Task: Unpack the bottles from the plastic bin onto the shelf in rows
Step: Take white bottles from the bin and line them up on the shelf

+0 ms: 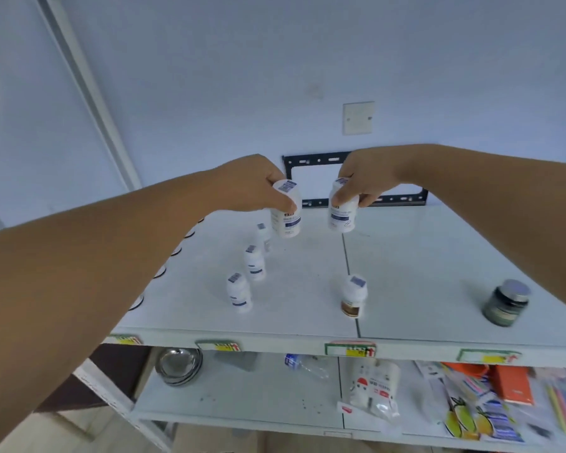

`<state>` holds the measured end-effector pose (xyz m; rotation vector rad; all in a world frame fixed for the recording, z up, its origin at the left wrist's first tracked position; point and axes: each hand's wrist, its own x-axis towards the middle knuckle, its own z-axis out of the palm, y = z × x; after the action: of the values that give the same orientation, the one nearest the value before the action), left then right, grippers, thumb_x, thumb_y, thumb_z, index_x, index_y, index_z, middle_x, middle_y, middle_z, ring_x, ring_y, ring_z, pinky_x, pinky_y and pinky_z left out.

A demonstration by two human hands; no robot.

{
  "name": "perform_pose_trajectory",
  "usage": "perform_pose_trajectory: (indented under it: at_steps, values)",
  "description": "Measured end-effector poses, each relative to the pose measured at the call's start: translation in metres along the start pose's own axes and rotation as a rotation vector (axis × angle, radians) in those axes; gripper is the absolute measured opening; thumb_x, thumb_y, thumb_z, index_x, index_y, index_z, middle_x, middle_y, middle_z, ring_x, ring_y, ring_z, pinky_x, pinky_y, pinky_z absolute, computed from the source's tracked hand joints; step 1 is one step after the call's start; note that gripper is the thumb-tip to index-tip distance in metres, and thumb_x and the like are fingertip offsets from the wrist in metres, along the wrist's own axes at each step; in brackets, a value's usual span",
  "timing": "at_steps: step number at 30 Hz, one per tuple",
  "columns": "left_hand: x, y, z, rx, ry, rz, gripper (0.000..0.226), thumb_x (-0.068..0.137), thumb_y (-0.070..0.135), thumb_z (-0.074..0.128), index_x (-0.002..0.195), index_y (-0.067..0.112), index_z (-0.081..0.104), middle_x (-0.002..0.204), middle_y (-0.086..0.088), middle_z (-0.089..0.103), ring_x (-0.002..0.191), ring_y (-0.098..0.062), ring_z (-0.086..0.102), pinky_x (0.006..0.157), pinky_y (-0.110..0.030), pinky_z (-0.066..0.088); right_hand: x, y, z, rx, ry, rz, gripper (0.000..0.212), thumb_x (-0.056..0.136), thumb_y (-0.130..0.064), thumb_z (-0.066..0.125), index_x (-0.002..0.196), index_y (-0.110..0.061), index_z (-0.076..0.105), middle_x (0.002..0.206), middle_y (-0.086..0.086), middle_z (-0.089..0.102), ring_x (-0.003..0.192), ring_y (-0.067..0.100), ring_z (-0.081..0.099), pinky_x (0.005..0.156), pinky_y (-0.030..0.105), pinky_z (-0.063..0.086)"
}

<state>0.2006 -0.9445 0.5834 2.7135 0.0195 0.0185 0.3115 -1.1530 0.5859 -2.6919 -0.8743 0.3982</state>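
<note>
A: Left hand (252,184) wrapped round the cap end of a white bottle (286,212), long axis near upright, cap up, top tipped slightly left, base hanging just above the top shelf (422,273).

B: Right hand (363,181)?

A: Same grip, fingers closed on the top of a second white bottle (342,210), cap up, near vertical, also held over the back of the shelf. The two well apart from each other, side by side.

B: Already placed?

A: Three white bottles in a row running front to back, left of centre: front bottle (239,292), middle bottle (255,262), rear bottle (264,235). All upright, caps up, each apart from the next. One more white bottle with a brown label (353,295) standing alone near the front, right of the row. Dark jar with a metal lid (507,302) at the right, upright.

B: Labels?

A: Blue code stickers on the caps, blue band on the white bodies. Text too blurred to read. Price tags (350,349) on the shelf edge, yellow and red, unreadable.

B: Bin?

A: Not visible here.

B: Lower shelf (242,393)?

A: Metal bowls (178,364) stacked at left, clear plastic bottle (307,364) lying on its side, white pouch (373,384), orange box (513,384) and coloured packets at right.
</note>
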Motion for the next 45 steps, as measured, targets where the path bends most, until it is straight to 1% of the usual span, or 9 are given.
perform_pose_trajectory:
  at_steps: [5,10,16,20,23,27,31,39,45]
  values:
    - [0.046,-0.053,-0.001,0.039,0.046,-0.053,0.028,0.077,0.043,0.077,0.09,0.019,0.076,0.078,-0.004,0.071,0.062,-0.012,0.057,0.06,-0.027,0.042,0.073,-0.006,0.006,-0.16,-0.018,-0.062,0.038,0.087,-0.044,0.065,0.088,-0.006,0.073,0.086,0.009,0.076,0.074,0.021,0.075,0.066,0.027,0.053]
    - [0.099,-0.096,0.008,0.075,0.047,-0.1,0.032,0.078,0.045,0.073,0.092,0.016,0.073,0.07,0.002,0.06,0.043,-0.002,0.043,0.052,-0.024,0.035,0.154,-0.004,0.009,-0.233,-0.025,-0.106,0.042,0.083,-0.045,0.065,0.084,-0.004,0.072,0.088,0.015,0.074,0.063,0.02,0.062,0.057,0.026,0.042]
    - [0.15,-0.143,0.027,0.014,0.043,-0.114,0.028,0.08,0.037,0.074,0.092,0.012,0.07,0.071,-0.001,0.061,0.054,-0.01,0.05,0.05,-0.022,0.037,0.239,-0.008,0.024,-0.214,-0.045,-0.133,0.047,0.085,-0.042,0.065,0.085,0.005,0.07,0.074,0.013,0.07,0.063,0.025,0.06,0.057,0.026,0.041]
    - [0.178,-0.172,0.044,0.046,0.017,-0.108,0.025,0.081,0.036,0.073,0.093,0.015,0.069,0.079,0.002,0.064,0.061,-0.01,0.052,0.054,-0.025,0.037,0.286,-0.005,0.041,-0.225,-0.049,-0.146,0.036,0.085,-0.038,0.069,0.086,-0.001,0.066,0.081,0.012,0.063,0.072,0.027,0.057,0.066,0.031,0.044]
    - [0.201,-0.187,0.056,0.055,-0.014,-0.076,0.024,0.082,0.034,0.074,0.095,0.015,0.068,0.082,0.003,0.062,0.067,-0.012,0.054,0.055,-0.025,0.036,0.312,0.0,0.053,-0.241,-0.043,-0.135,0.037,0.086,-0.038,0.068,0.081,-0.002,0.061,0.078,0.013,0.057,0.066,0.027,0.051,0.057,0.03,0.037]
    - [0.227,-0.2,0.074,0.041,-0.027,-0.048,0.023,0.078,0.035,0.074,0.086,0.016,0.064,0.076,0.006,0.058,0.064,-0.01,0.051,0.053,-0.025,0.033,0.341,0.004,0.067,-0.169,-0.056,-0.09,0.034,0.083,-0.034,0.069,0.08,-0.002,0.061,0.083,0.019,0.063,0.067,0.027,0.053,0.062,0.032,0.039]
    - [0.247,-0.214,0.093,-0.006,-0.056,-0.04,0.028,0.077,0.034,0.075,0.088,0.011,0.066,0.074,0.004,0.058,0.063,-0.014,0.05,0.055,-0.028,0.035,0.364,0.005,0.08,-0.134,-0.078,-0.064,0.035,0.085,-0.034,0.068,0.087,0.0,0.062,0.078,0.012,0.057,0.07,0.026,0.051,0.066,0.033,0.038]
    - [0.256,-0.241,0.118,-0.079,-0.164,-0.077,0.022,0.08,0.032,0.074,0.075,0.022,0.055,0.067,0.008,0.052,0.06,-0.012,0.048,0.055,-0.028,0.035,0.4,0.001,0.113,-0.135,-0.099,-0.072,0.036,0.083,-0.035,0.068,0.073,-0.009,0.044,0.067,0.005,0.037,0.058,0.022,0.034,0.053,0.029,0.026]
    - [0.262,-0.248,0.122,-0.146,-0.157,-0.102,0.029,0.078,0.033,0.074,0.086,0.007,0.062,0.07,0.004,0.052,0.059,-0.014,0.045,0.056,-0.029,0.033,0.415,0.003,0.131,-0.127,-0.166,-0.014,0.032,0.082,-0.032,0.068,0.097,-0.005,0.059,0.084,0.007,0.055,0.073,0.025,0.046,0.067,0.032,0.036]
